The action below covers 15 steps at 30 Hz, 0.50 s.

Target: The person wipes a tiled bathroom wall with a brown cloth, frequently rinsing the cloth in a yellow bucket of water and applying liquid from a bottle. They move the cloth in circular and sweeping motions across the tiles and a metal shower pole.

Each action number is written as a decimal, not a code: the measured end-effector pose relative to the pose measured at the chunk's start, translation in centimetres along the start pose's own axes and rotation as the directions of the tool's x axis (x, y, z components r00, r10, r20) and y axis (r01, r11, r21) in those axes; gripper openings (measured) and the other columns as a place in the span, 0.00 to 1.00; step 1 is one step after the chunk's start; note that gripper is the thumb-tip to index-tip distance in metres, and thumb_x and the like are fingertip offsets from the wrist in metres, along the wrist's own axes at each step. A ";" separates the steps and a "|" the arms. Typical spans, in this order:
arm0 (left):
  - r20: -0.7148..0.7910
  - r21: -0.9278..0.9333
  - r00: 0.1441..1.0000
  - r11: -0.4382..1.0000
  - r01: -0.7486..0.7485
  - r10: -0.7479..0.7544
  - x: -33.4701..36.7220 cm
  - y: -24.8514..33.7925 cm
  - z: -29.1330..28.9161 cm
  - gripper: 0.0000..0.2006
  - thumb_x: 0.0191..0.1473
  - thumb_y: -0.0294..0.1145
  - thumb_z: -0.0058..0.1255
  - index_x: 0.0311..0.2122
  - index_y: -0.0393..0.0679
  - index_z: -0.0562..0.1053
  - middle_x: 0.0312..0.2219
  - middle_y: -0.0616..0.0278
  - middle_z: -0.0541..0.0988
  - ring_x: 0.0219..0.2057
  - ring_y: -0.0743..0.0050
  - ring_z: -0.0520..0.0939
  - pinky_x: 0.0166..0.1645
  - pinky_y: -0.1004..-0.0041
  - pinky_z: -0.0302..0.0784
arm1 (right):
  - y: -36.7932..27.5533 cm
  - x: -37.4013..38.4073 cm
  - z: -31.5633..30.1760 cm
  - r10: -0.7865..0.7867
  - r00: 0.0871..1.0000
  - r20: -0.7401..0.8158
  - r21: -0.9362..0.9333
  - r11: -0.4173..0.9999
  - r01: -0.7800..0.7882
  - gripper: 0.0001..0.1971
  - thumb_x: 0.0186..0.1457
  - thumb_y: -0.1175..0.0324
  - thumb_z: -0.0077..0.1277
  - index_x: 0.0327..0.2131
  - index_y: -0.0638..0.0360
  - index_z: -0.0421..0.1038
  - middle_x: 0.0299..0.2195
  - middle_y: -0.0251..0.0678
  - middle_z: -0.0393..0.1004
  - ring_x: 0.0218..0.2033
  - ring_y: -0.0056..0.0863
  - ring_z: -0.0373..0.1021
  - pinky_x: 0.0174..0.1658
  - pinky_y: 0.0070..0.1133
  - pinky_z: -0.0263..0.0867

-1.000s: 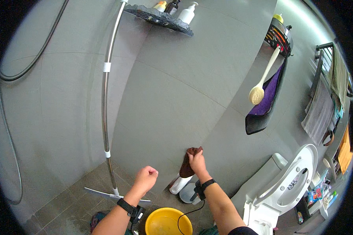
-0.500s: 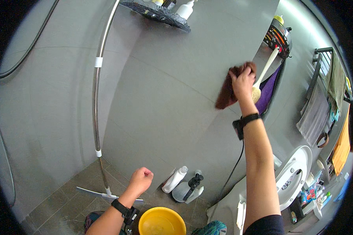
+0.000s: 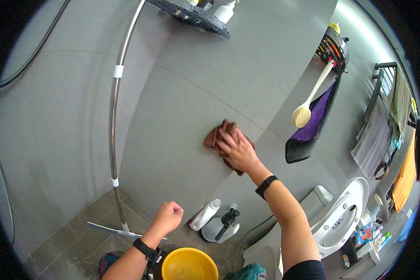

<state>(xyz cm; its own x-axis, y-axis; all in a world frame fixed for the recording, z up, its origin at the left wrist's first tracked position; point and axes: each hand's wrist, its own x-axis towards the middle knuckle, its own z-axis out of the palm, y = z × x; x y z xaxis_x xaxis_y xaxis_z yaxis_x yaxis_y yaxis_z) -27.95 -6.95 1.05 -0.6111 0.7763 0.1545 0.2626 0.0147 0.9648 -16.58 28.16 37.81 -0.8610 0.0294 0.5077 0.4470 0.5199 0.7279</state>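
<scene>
My right hand (image 3: 237, 150) presses a brown cloth (image 3: 218, 135) flat against the grey tiled wall (image 3: 182, 102), about mid-height; the cloth shows to the left of and under the palm. A dark band sits on that wrist. My left hand (image 3: 167, 218) is low down, curled into a fist with nothing visible in it, a dark watch on its wrist. It hovers above the floor near a yellow bucket (image 3: 189, 264) and beside the bottles at the wall's foot.
A white bottle (image 3: 205, 214) and spray bottles (image 3: 225, 225) stand on the floor by the wall. A chrome shower rail (image 3: 113, 121) runs down at left. A long-handled brush (image 3: 308, 102), a purple-lined pouch (image 3: 308, 135), towels (image 3: 387, 121) and a toilet (image 3: 340, 219) are at right.
My right hand with the cloth rose from low on the wall to upper right near the brush, then came down and left to mid-wall. The left fist barely moved.
</scene>
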 end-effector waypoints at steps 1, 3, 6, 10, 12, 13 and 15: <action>0.009 0.014 1.000 1.000 -0.001 0.001 0.0 -0.1 -0.1 0.12 0.79 0.38 0.74 0.54 0.39 0.94 0.48 0.47 0.99 0.51 0.50 0.99 0.59 0.51 0.94 | 0.0 -1.2 0.2 -0.020 0.999 0.027 0.000 1.000 0.020 0.54 0.76 0.27 0.70 0.90 0.51 0.68 0.93 0.71 0.54 0.93 0.82 0.48 0.92 0.65 0.55; -0.011 0.023 1.000 1.000 -0.021 0.021 -0.7 1.3 -0.3 0.14 0.79 0.39 0.73 0.50 0.36 0.92 0.48 0.41 0.97 0.52 0.37 0.98 0.61 0.45 0.94 | 2.6 -1.9 -1.1 -0.010 0.999 0.042 -0.036 0.999 0.011 0.54 0.76 0.26 0.69 0.91 0.50 0.68 0.93 0.70 0.53 0.94 0.81 0.46 0.93 0.65 0.53; 0.028 0.020 0.999 0.999 0.026 -0.027 -0.7 2.6 -1.5 0.15 0.79 0.41 0.73 0.49 0.36 0.92 0.49 0.40 0.97 0.54 0.33 0.98 0.62 0.43 0.94 | 8.6 2.4 -4.7 0.075 0.996 -0.049 -0.108 0.991 -0.080 0.55 0.76 0.24 0.67 0.91 0.50 0.68 0.95 0.69 0.51 0.95 0.80 0.44 0.94 0.65 0.50; 0.048 0.022 0.998 0.999 0.030 -0.031 0.6 -1.2 -0.1 0.15 0.79 0.42 0.73 0.49 0.38 0.93 0.52 0.42 0.97 0.55 0.34 0.98 0.62 0.43 0.94 | 17.0 11.1 -9.8 0.259 0.947 -0.190 -0.167 0.942 -0.291 0.57 0.76 0.21 0.65 0.92 0.49 0.68 0.96 0.67 0.48 0.96 0.79 0.40 0.95 0.65 0.46; 0.063 0.099 0.998 0.995 -0.011 0.005 1.5 -3.1 0.6 0.14 0.78 0.43 0.75 0.51 0.40 0.93 0.50 0.45 0.98 0.53 0.43 0.99 0.61 0.47 0.95 | 20.2 15.7 -12.3 0.358 0.905 -0.228 -0.177 0.899 -0.400 0.57 0.77 0.20 0.64 0.93 0.48 0.68 0.97 0.66 0.47 0.97 0.79 0.38 0.96 0.65 0.44; 0.070 0.123 0.997 0.992 -0.025 0.016 1.9 -3.6 1.0 0.14 0.78 0.43 0.75 0.51 0.41 0.94 0.50 0.47 0.99 0.52 0.46 0.99 0.61 0.48 0.95 | 21.3 17.7 -13.2 0.402 0.884 -0.239 -0.180 0.876 -0.447 0.58 0.77 0.19 0.64 0.93 0.48 0.67 0.98 0.65 0.46 0.97 0.78 0.37 0.96 0.65 0.43; 0.052 0.116 0.996 0.990 -0.076 0.070 2.0 -3.9 1.8 0.14 0.79 0.43 0.75 0.51 0.41 0.93 0.49 0.47 0.99 0.51 0.46 0.99 0.60 0.48 0.95 | 22.5 20.9 -14.3 0.469 0.850 -0.240 -0.183 0.838 -0.514 0.59 0.77 0.18 0.63 0.94 0.48 0.67 0.98 0.64 0.45 0.98 0.78 0.35 0.97 0.65 0.41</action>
<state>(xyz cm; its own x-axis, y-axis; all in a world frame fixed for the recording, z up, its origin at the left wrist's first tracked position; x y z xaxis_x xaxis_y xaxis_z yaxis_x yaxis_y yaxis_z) -28.84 -4.32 -2.77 -0.5516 0.8071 0.2106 0.3928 0.0285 0.9192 -21.03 28.29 71.41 -0.4642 0.0634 0.8834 0.8615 0.2640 0.4338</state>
